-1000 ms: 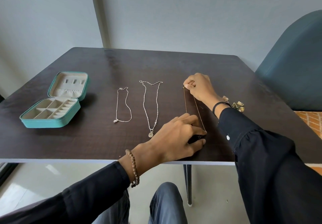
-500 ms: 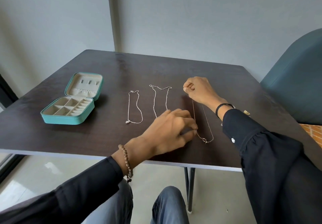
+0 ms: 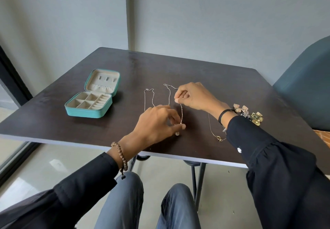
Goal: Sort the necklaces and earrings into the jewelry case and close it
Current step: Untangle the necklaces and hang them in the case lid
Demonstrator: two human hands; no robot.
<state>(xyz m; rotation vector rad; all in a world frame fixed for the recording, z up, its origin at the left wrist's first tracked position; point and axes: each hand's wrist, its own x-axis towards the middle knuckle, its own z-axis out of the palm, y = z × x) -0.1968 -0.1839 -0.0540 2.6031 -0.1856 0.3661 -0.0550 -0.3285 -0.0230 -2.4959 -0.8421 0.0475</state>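
Teal jewelry case (image 3: 89, 107) sits open, lid raised; to its right, in order: short silver necklace (image 3: 144, 100); beaded necklace (image 3: 169, 96); thin gold necklace (image 3: 219, 138); earrings (image 3: 249, 113) cluster far right.

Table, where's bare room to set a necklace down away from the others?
Bare: the far table strip behind the jewelry case, and the gap between case and left necklace. Crowded: the middle, where left hand and right hand pinch the middle necklace, right necklace and earrings beside.

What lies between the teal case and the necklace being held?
A shorter silver necklace, left of the held necklace, its lower end behind the left hand; head view.
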